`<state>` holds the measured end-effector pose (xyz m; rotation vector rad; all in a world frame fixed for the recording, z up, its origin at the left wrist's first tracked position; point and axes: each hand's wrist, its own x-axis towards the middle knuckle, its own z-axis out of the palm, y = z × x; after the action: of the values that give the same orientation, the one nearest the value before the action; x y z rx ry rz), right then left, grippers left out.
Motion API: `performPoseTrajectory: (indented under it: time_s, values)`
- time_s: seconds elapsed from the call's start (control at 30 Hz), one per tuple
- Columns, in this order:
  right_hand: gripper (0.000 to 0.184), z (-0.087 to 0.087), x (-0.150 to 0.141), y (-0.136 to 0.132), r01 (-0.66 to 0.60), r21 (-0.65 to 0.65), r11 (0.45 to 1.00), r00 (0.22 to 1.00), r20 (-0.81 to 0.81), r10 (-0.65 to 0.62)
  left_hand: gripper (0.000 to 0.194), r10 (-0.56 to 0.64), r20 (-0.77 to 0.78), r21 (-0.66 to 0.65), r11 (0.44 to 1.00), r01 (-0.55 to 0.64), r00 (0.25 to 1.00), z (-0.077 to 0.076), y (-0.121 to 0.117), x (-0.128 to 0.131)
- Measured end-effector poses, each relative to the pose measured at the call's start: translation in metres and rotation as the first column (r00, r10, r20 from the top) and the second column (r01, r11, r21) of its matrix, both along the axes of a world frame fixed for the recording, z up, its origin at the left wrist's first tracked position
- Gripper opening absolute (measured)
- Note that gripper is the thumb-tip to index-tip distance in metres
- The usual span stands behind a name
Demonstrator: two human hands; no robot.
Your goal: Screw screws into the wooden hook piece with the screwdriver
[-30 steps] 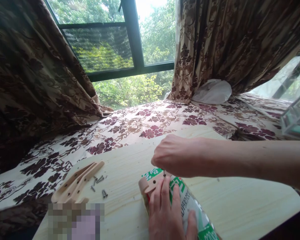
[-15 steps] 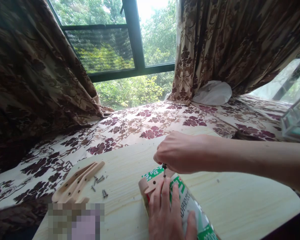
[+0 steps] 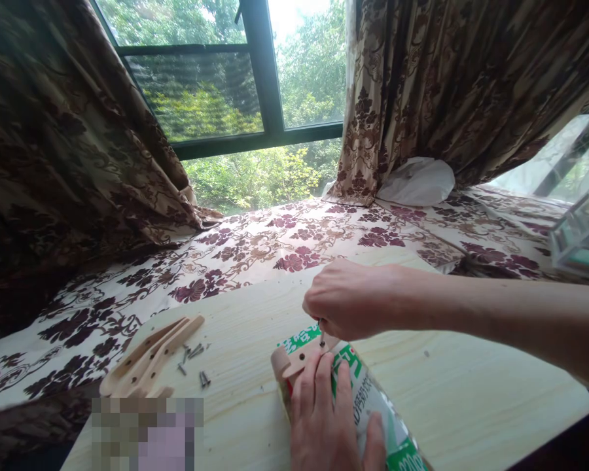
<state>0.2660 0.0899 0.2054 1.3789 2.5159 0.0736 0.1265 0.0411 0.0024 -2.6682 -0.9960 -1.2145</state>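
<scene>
Gripping what looks like a slim driver (image 3: 322, 332), the right hand (image 3: 342, 302) hangs over a holed wooden part (image 3: 294, 364) in this head view. Its fingers are curled tightly, with only the metal shank showing below them. The part lies on a green-and-white packet (image 3: 397, 428), which rests on the pale table (image 3: 245, 418). The left hand (image 3: 321, 412) lies almost flat, fingers stretched across part and packet, pinning them down and closed round nothing.

The step in hand seems to be driving a screw into the part's far hole, or perhaps taking one out. The next move probably calls for keeping the shank upright, pressing and twisting while the left fingers stop the part from slipping.

Loose screws (image 3: 204, 379) and similar wooden parts (image 3: 171, 343) lie to the left. The driver's handle is hidden in the fist, and whether a screw sits under its tip is too small to tell. The left hand covers the part's near end. Pixel blocks mask the lower left; the packet and left wrist are cut off below.
</scene>
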Motion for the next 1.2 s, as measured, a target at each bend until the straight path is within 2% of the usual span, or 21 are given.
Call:
performPoseTrajectory:
  time_s: [0.13, 0.3, 0.57, 0.73, 1.0, 1.1, 1.2]
  values:
    - [0.013, 0.003, -0.002, -0.005, -0.017, 0.004, 1.000, 1.000, 0.017, 0.017, 0.048, 0.019, 0.034, 0.018, 1.000, -0.020, 0.999, -0.001, -0.001, 0.003]
    - [0.014, -0.005, -0.001, -0.005, -0.054, 0.006, 0.999, 0.998, -0.031, 0.054, 0.047, 0.016, 0.038, 0.025, 1.000, -0.017, 0.999, -0.003, -0.001, 0.003]
    - [0.016, -0.004, 0.006, 0.005, 0.011, -0.053, 0.999, 0.998, -0.061, -0.014, 0.047, 0.012, -0.012, 0.072, 0.997, -0.011, 1.000, -0.004, -0.001, 0.002]
    - [0.013, 0.001, 0.005, -0.001, 0.025, -0.027, 0.999, 0.999, -0.026, -0.025, 0.047, 0.009, -0.024, 0.070, 0.998, -0.007, 1.000, -0.005, -0.001, 0.000]
    - [0.021, -0.009, -0.003, -0.007, -0.074, 0.044, 0.996, 0.995, -0.058, 0.076, 0.047, 0.011, -0.033, 0.039, 0.999, -0.010, 0.999, -0.001, 0.000, 0.000]
    - [0.017, -0.009, -0.003, 0.000, -0.036, 0.014, 0.999, 0.997, -0.067, 0.037, 0.047, 0.010, -0.038, 0.049, 0.999, -0.008, 0.999, -0.004, 0.002, -0.001]
    - [0.009, -0.006, -0.002, 0.005, 0.032, -0.020, 0.999, 0.996, -0.078, -0.034, 0.047, 0.022, -0.017, 0.124, 0.992, -0.020, 1.000, -0.011, 0.007, -0.001]
